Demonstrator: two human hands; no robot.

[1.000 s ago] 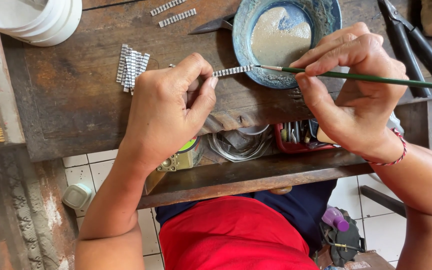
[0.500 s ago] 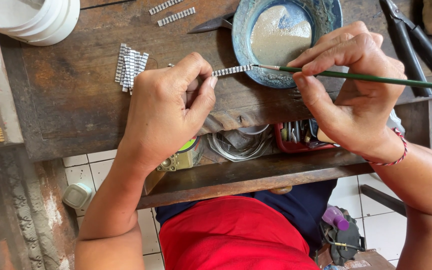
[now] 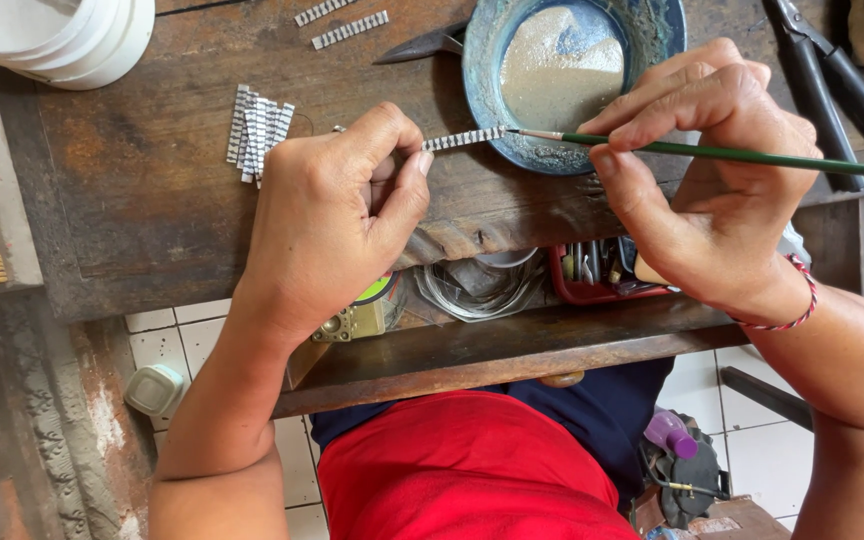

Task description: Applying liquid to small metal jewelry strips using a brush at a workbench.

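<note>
in hand: we see the left hand [image 3: 327, 215] pinching one silver strip [image 3: 464, 138] by its left end, thumb and fingers closed on it, strip held level over the workbench [image 3: 132, 230], just left of the bowl.
brush: right hand [image 3: 712, 190] clamped on a thin green brush [image 3: 742, 153], fingers tight on the shaft; tip touches the strip's right end.
bowl: blue-green bowl [image 3: 492, 40], far centre, holds a pale grey-beige paste; brush tip sits at its near-left rim.
progress: we judge this strip is mid-coating; how much of it is covered, we cannot tell.
done or waiting: stack of similar strips [image 3: 257, 130] lies on the bench left of the left hand; two more strips [image 3: 350, 30] far, near the bench's back edge. Coated or not, we cannot tell.
tools: dark pliers [image 3: 832, 80] far right, untouched.
containers: white round tub [image 3: 72, 35] far left corner, no label readable.
shelf below: red tray [image 3: 602, 280] of small tools, wire coil [image 3: 477, 285], a small box with a yellow-green top [image 3: 367, 310].
floor: purple-capped bottle [image 3: 672, 432] near right, white cap-like object [image 3: 155, 388] near left.
</note>
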